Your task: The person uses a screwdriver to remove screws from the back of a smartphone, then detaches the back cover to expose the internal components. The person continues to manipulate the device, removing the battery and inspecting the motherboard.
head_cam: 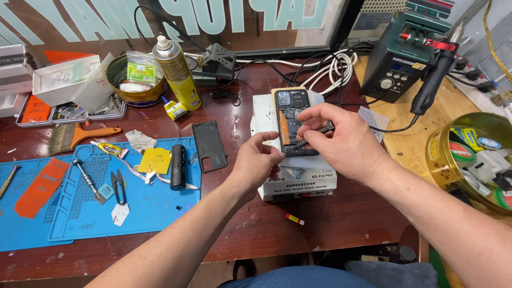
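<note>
phone: opened smartphone (292,120), back off, lies flat on white heating-plate machine (296,181) mid-bench, lower end toward the person
left hand: left hand (258,160) at phone's lower-left edge, fingertips touching the frame; grip closed lightly on the phone edge, steadying it
right hand: right hand (341,140) above phone's lower right; grip closed on a thin dark tool (314,136), pinched between thumb and fingers
tool tip: points left-down at the phone's lower part; exact contact spot hidden by fingers
back cover: dark back cover (209,145) lies apart, left of the machine, partly on blue mat (106,197)
mat items: tweezers, small snips (120,186), screwdriver (85,178), black cylinder (177,167), glue tube (109,150), yellow paper
rear bench: spray can (177,72), round tin (134,80), brush (80,135), cables
right side: green soldering station (397,58) with handpiece, gold tin of tape rolls (472,160)
bench: dark red wood bench (320,224), scuffed
doing it well (judgement): keep left hand pinning the phone so it cannot slide on the plate; hold tool low and shallow, light pressure, tip off the battery and flex cables; wrist rested for control
risk (judgement): slip could gouge board parts
</note>
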